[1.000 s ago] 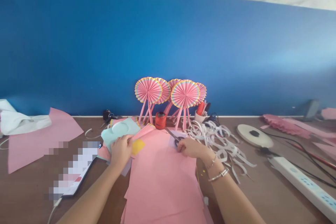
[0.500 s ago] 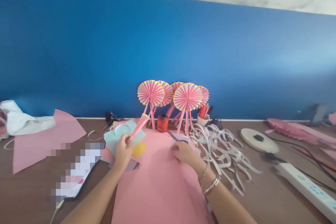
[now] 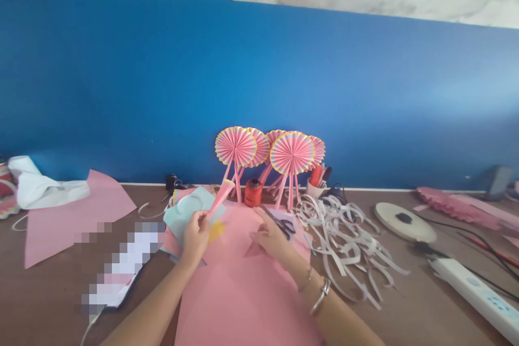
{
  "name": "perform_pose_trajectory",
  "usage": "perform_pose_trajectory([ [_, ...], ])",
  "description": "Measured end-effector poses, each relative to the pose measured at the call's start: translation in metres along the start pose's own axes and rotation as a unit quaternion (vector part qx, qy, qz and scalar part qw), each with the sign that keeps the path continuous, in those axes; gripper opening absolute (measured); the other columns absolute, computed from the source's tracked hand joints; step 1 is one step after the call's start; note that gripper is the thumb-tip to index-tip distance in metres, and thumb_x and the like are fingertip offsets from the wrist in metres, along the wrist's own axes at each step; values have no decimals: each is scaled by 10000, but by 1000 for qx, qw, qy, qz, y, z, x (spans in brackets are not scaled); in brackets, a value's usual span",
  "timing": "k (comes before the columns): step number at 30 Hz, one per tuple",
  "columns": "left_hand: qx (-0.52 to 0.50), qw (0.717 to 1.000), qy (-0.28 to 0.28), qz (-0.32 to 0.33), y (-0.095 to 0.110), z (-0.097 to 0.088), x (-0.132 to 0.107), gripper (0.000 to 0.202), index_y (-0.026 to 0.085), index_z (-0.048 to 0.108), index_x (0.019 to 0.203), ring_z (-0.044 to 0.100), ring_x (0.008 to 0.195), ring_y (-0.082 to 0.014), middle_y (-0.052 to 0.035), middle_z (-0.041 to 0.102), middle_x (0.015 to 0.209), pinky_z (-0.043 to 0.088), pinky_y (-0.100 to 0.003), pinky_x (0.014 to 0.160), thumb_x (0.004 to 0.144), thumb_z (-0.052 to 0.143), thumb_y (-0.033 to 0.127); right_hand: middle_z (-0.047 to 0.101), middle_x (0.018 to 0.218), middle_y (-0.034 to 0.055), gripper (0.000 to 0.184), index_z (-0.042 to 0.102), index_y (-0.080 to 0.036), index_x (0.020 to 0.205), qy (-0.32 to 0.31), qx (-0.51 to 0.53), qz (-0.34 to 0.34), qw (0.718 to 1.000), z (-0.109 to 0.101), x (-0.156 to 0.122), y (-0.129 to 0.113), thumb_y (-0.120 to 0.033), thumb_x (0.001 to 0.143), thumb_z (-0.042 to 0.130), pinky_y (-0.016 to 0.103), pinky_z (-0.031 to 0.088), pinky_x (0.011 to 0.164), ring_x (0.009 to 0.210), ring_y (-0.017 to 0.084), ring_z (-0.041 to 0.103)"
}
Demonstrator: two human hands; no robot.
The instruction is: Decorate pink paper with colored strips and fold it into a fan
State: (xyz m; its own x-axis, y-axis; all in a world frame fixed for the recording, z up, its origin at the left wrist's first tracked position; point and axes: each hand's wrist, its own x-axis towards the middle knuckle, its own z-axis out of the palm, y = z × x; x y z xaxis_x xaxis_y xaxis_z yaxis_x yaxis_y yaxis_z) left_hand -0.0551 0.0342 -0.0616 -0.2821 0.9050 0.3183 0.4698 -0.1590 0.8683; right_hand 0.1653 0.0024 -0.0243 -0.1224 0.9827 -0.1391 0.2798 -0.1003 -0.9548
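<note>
My left hand (image 3: 195, 237) pinches the lower end of a folded pink pleated paper strip (image 3: 220, 198) that points up and to the right, lifted off the table. My right hand (image 3: 269, 237) rests on the large pink paper sheets (image 3: 243, 292), fingers curled on the paper's surface; I cannot make out anything in them. Scissors (image 3: 283, 223) lie just beyond the right hand, apart from it. A light blue paper with a round cut-out (image 3: 187, 208) and a yellow scrap (image 3: 216, 230) lie under and beside the left hand.
Several pink pleated fans on sticks (image 3: 267, 154) lean on the blue wall, with a red thread spool (image 3: 253, 193) and a pen cup (image 3: 315, 185) in front. White paper strips (image 3: 348, 235) pile at right, then a round disc (image 3: 404, 220) and power strip (image 3: 474, 291). Pink sheet (image 3: 73, 215) lies left.
My left hand picked the folded pink strip off the table and raised it. My right hand came off the scissors and slid left onto the pink sheet.
</note>
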Motion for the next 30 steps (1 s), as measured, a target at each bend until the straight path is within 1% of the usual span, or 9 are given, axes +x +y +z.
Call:
perform_pose_trajectory([
  [2, -3, 1000, -2, -3, 0, 0, 0, 214, 200, 553, 842, 638, 806, -242, -68, 669, 823, 497, -356, 735, 772, 443, 370, 565, 770, -18, 579, 468, -203, 1307, -10, -72, -27, 997, 3, 0, 1, -203, 734, 552, 213, 407, 523, 538, 86, 493],
  [5, -8, 1000, -2, -8, 1, -1, 0, 217, 200, 555, 846, 639, 804, -241, -69, 672, 828, 498, -358, 732, 773, 447, 374, 604, 833, 37, 363, 635, -164, 1095, -2, -201, -68, 977, 4, 1, 2, -185, 751, 521, 254, 456, 638, 657, 133, 555],
  [8, -12, 1000, 1, -12, 2, -1, 0, 242, 195, 557, 850, 638, 805, -245, -75, 672, 833, 499, -364, 732, 773, 446, 397, 625, 884, 77, 288, 660, -152, 999, 92, -284, -120, 947, -4, 1, -2, -183, 771, 486, 297, 464, 753, 771, 184, 586],
  [11, -14, 1000, 4, -15, 3, -1, 0, 253, 194, 564, 852, 636, 818, -247, -75, 670, 841, 499, -368, 736, 770, 450, 405, 623, 994, 107, 305, 634, -152, 1012, 194, -298, -181, 917, -20, 0, -6, -142, 772, 446, 318, 448, 828, 914, 217, 588],
  [15, -15, 1000, 10, -16, 5, -2, 0, 239, 196, 569, 834, 632, 816, -244, -71, 666, 831, 495, -378, 750, 773, 439, 388, 606, 1051, 101, 397, 578, -177, 1085, 231, -240, -248, 910, -41, 3, -11, -94, 746, 390, 308, 452, 826, 950, 200, 582],
  [19, -18, 1000, 14, -18, 5, -2, 0, 242, 197, 561, 836, 628, 820, -249, -74, 668, 839, 493, -385, 753, 778, 438, 397, 625, 928, 83, 511, 488, -138, 1202, 258, -135, -183, 939, -61, 10, -12, -173, 693, 450, 300, 470, 730, 825, 197, 591],
  [22, -22, 1000, 11, -18, 4, -1, -1, 257, 200, 557, 840, 629, 831, -248, -70, 667, 837, 491, -378, 763, 783, 447, 424, 625, 804, 53, 390, 591, -136, 1007, 217, -58, -111, 968, -76, 14, -8, -257, 644, 517, 277, 452, 625, 711, 191, 579],
  [25, -24, 1000, 10, -18, 4, -1, -1, 264, 201, 555, 846, 631, 843, -248, -69, 667, 842, 489, -372, 773, 787, 446, 434, 590, 639, 17, 266, 620, -154, 809, 187, -4, -65, 980, -83, 15, -3, -341, 638, 540, 255, 393, 507, 568, 166, 536],
  [30, -21, 999, 20, -22, 4, -1, -1, 217, 211, 551, 834, 635, 839, -250, -65, 673, 838, 493, -376, 766, 768, 442, 386, 591, 609, 16, 314, 612, -163, 784, 186, 60, -43, 980, -85, 17, 7, -429, 619, 585, 253, 401, 480, 512, 151, 534],
])
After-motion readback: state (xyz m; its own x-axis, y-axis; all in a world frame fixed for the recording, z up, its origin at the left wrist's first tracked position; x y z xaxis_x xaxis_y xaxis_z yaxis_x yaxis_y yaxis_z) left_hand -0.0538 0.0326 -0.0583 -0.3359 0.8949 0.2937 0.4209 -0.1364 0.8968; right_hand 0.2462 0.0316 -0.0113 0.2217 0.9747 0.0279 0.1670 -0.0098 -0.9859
